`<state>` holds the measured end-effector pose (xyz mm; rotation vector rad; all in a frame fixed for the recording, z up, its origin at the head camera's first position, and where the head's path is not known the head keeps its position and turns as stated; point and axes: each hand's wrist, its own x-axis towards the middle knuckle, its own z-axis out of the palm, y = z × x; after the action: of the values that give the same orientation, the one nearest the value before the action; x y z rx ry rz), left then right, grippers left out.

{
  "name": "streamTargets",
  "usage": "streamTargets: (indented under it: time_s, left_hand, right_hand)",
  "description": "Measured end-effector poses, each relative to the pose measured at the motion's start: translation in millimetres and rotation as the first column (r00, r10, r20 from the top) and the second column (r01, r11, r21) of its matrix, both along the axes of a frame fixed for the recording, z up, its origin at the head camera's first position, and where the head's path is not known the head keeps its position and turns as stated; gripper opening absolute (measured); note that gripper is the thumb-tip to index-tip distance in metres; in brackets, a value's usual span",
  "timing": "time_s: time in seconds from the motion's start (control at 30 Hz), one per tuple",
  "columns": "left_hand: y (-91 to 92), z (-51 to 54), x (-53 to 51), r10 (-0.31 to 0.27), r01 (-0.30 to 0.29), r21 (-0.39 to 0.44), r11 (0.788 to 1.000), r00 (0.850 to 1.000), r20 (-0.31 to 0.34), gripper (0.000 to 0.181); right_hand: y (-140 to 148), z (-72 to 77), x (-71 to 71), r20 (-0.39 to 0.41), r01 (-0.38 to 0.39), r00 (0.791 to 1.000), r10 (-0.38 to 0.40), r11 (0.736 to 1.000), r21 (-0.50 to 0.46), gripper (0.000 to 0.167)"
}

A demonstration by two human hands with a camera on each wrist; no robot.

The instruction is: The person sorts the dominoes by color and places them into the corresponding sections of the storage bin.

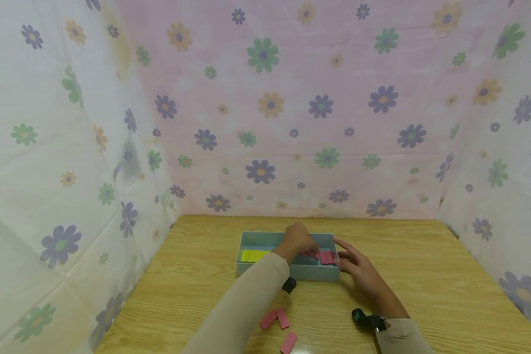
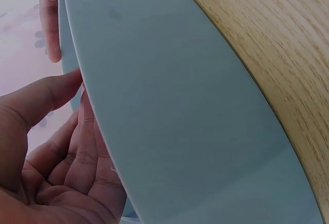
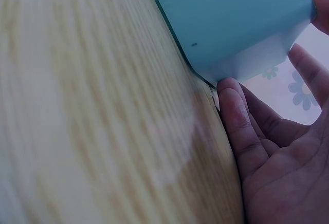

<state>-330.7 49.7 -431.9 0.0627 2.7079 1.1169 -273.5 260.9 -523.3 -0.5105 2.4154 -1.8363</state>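
Perhaps the biggest risk sits at the left hand [image 1: 297, 242], which reaches down into the pale blue plastic box [image 1: 314, 273]. Its fingers are bent, near the pink tiles [image 1: 327, 257] at the right end, but the fingertips are hidden from me, so I cannot tell whether they are clamped on a tile or only touching. If they are pressing one in at a slant, I think it could catch on its neighbour and push it over.

The right hand [image 1: 358, 269] has its thumb and fingers spread around the right end of the box, clamped there; the box stands on the wooden table [image 1: 425, 278]. If this grip becomes loose, a push from inside could make the box slide; if it squeezes too high, one end may lift and the yellow tiles [image 1: 250, 255] at the left could shift.

I worry also about the black wrist camera [image 1: 289, 285], which hangs just before the near wall and could bump it. Finally, three loose pink tiles [image 1: 282, 318] lie beside the left sleeve [image 1: 243, 307]; a low return of that forearm could sweep them away.
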Motion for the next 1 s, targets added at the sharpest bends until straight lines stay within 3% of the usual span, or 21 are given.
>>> streamTargets:
  time_s: [0.2,0.47,0.63,0.77,0.93,1.0]
  left_hand:
    - [-0.6,0.6,2.0,-0.008,0.008,-0.019,1.000,1.000,-0.022,0.027]
    - [-1.7,0.9,3.9,0.006,-0.006,0.017,1.000,1.000,-0.020,0.023]
    - [-3.7,0.0,3.7,0.010,-0.010,0.000,1.000,1.000,-0.006,0.035]
    - [-0.7,-4.1,3.0,0.020,-0.021,0.018,1.000,0.997,0.072,0.021]
    - [3.4,-5.7,6.3,-0.026,0.009,0.082,0.997,0.978,0.209,0.058]
    - [4.3,-5.5,7.7,-0.037,0.012,0.106,0.994,0.971,0.234,0.065]
  right_hand:
    - [-0.3,-0.7,-0.5,0.002,-0.006,1.000,0.006,1.000,-0.004,0.059]
    - [0.9,-1.2,-0.4,-0.002,-0.020,1.000,0.020,1.000,-0.014,0.059]
    - [0.7,-1.3,-0.3,-0.002,-0.013,1.000,0.013,1.000,0.000,0.059]
    - [1.2,-1.8,-0.6,-0.009,-0.011,1.000,0.011,1.000,0.003,0.059]
    - [1.4,-2.3,-1.5,-0.021,-0.016,1.000,0.016,1.000,0.008,0.059]
    - [1.1,-2.2,-1.6,-0.022,-0.016,1.000,0.017,1.000,0.011,0.059]
